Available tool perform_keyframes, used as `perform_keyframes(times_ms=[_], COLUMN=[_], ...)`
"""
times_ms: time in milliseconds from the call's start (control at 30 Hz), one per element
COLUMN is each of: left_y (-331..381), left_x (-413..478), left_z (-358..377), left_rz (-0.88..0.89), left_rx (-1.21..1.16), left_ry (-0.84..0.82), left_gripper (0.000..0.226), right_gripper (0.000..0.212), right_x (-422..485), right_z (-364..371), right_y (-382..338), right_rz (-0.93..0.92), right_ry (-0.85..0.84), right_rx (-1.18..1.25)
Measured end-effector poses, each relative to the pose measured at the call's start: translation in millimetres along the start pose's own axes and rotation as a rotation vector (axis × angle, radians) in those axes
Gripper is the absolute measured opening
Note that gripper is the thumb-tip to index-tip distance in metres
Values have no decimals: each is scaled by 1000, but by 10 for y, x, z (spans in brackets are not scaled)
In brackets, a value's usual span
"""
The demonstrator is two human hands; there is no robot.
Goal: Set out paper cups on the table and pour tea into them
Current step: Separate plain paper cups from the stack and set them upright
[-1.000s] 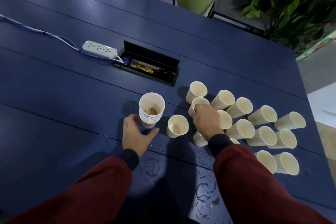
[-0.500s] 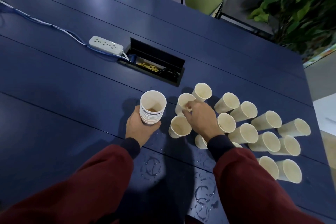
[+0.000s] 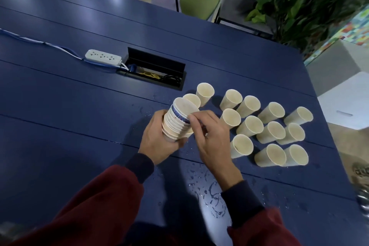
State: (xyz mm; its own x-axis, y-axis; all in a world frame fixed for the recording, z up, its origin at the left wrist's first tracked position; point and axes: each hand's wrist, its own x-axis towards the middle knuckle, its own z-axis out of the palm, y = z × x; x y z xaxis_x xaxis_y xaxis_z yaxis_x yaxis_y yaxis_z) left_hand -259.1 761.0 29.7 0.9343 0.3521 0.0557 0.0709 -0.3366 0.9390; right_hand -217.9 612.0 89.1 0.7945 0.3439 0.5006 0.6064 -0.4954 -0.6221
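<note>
the stack (image 3: 175, 124) of nested cups sits in the left hand (image 3: 159, 144), whose fingers wrap round its lower half. it is tipped so the mouth leans toward the right hand (image 3: 211, 138). that hand's fingertips pinch the rim of the top cup (image 3: 184, 111), the one with a blue band showing. whether the stack's base touches the table (image 3: 79, 116) i cannot tell, as the palm hides it.

the likely trouble is in the parting. nested paper cups cling, so a pull on the rim may bring two out together or crush the thin lip (wet paper gives way easily). with the stack tipped like this, any liquid inside would run toward the rim, though the inside is too blurred to judge.

just beyond the fingertips stands a near cup (image 3: 192, 100), almost touching the stack, and a sideways tug could knock it. right of the right hand the set-out cups (image 3: 251, 129) stand close together, so one bump may topple several. drops (image 3: 213, 191) lie on the table nearer the body than both hands. a power strip (image 3: 103, 59) and an open cable box (image 3: 153, 72) lie beyond the left hand, a bad place for any spill.
</note>
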Motion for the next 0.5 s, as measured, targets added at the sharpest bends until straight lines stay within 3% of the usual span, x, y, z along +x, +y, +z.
perform_keyframes(times_ms=[200,500], left_y=[169,383], left_x=[-347,-852], left_z=[184,606], left_rz=[68,116], left_rx=[47,222], left_ry=[-165,-255], left_gripper=[93,76], right_gripper=[27,32], right_x=[-320,-910], right_z=[-209,-728], right_y=[68,226], right_rz=[128,321], right_ry=[1,-51], right_rx=[-35,-8])
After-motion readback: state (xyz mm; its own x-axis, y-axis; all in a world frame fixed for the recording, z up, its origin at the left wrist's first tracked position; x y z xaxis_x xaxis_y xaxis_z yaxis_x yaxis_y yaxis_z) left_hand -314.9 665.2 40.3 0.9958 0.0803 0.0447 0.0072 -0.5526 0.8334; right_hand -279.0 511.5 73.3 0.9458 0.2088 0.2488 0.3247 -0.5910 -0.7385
